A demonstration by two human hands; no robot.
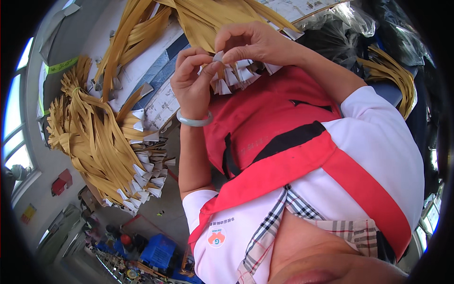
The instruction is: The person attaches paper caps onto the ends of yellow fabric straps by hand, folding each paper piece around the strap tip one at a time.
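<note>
Tan strips (208, 19) with pale grey-white tips fan down from the top of the view, and their ends (236, 75) bunch just above a red apron (265, 118). Both hands work at that bunch. The left hand (191, 83), with a pale green bangle (194, 120) on its wrist, pinches one tip between thumb and fingers. The right hand (253, 45) is curled closed on a neighbouring tip, fingertips nearly touching those of the left.

More strips lie in a large bundle (94, 142) on the bench (142, 66) to the left, well apart from the hands, its tips pointing down and right. Dark plastic bags (340, 28) sit at the upper right.

The likely trouble is a slip: the tips are small and crowded, so a pinch could catch two at once or pull a strip out of order. Loose strips hanging over the bench edge could also slide off if tugged.
</note>
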